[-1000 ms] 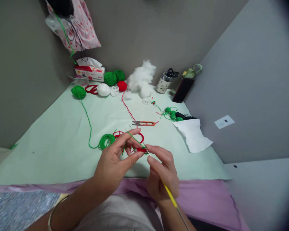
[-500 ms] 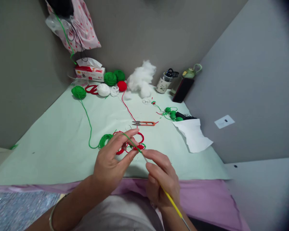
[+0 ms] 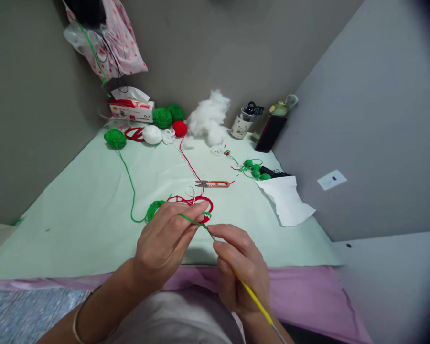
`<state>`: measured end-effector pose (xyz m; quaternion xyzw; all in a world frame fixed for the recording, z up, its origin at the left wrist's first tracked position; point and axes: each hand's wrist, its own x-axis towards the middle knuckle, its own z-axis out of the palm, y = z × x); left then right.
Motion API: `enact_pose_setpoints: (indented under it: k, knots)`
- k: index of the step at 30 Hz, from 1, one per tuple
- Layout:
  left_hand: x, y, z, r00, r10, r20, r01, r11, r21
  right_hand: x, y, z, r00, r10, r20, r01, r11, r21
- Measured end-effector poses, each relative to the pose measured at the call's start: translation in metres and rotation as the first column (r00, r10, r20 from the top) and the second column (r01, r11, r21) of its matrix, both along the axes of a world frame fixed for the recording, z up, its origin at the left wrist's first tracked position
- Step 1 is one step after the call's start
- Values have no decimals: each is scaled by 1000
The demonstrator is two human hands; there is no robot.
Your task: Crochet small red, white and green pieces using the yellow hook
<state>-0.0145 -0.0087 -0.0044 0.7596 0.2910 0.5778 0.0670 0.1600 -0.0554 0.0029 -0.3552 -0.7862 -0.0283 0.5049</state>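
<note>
My left hand (image 3: 166, 239) is closed on a small red, white and green crochet piece (image 3: 205, 218), mostly hidden behind the fingers. A strand of green yarn (image 3: 188, 219) runs over that hand's fingers to the hook's tip. My right hand (image 3: 241, 263) grips a crochet hook (image 3: 254, 298) with a yellow handle, its metal tip meeting the green yarn beside the piece. Behind the left hand lie loops of red yarn (image 3: 210, 203) and a coil of green yarn (image 3: 153, 210). Orange thread snips (image 3: 215, 184) rest just beyond both hands.
Along the back stand a tissue box (image 3: 132, 111), yarn balls (image 3: 162, 118), white stuffing (image 3: 209, 114), a pen cup (image 3: 241, 124) and a phone (image 3: 271, 134) against a bottle. Green crocheted balls (image 3: 256, 170) and a white paper (image 3: 284, 200) lie at the right. Grey partitions enclose the table.
My left hand's fingers have folded down and closer together, covering more of the crochet piece. The piece has turned, showing its white and green edge. The right hand has shifted slightly.
</note>
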Motion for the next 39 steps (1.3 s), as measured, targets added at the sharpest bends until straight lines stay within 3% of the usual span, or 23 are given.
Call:
enact_pose_setpoints:
  k: [5, 13, 17, 21, 24, 27, 31, 33, 34, 36, 39]
  knots:
    - [0, 3, -2, 999, -13, -49, 16, 997, 72, -1, -2, 1, 1000, -27, -17, 25, 997, -70]
    - [5, 2, -7, 996, 24, 83, -17, 996, -84, -3, 2, -7, 999, -27, -37, 24, 997, -68]
    - [0, 4, -11, 1000, -14, 12, 14, 1000, 21, -2, 5, -4, 984, 58, -171, -79, 990, -121]
    - [-2, 8, -17, 997, -44, -57, 48, 996, 80, -3, 5, 1, 980, 23, -195, -61, 979, -192]
    - [2, 8, -18, 1000, -14, 5, 14, 1000, -16, -4, 5, -5, 993, -14, -117, -2, 991, -136]
    - [10, 3, -15, 987, 41, 153, -7, 975, -221, -5, 4, -17, 997, -43, -58, 37, 994, -106]
    - [15, -4, -9, 938, 93, 335, 94, 859, -503, -5, 6, -24, 990, 7, -142, -20, 996, -89]
    - [14, -6, -8, 922, 91, 376, 153, 808, -570, -5, 7, -18, 982, 34, -186, -54, 993, -101]
    - [14, -5, -8, 926, 95, 365, 144, 807, -573, -4, 7, -13, 980, 41, -196, -66, 990, -122]
    - [11, -3, -10, 957, 75, 279, 73, 872, -484, -3, 7, -5, 982, 35, -185, -69, 981, -182]
    - [9, 2, -13, 994, -8, 111, 27, 984, -173, -2, 7, -2, 998, -23, -66, 10, 982, -189]
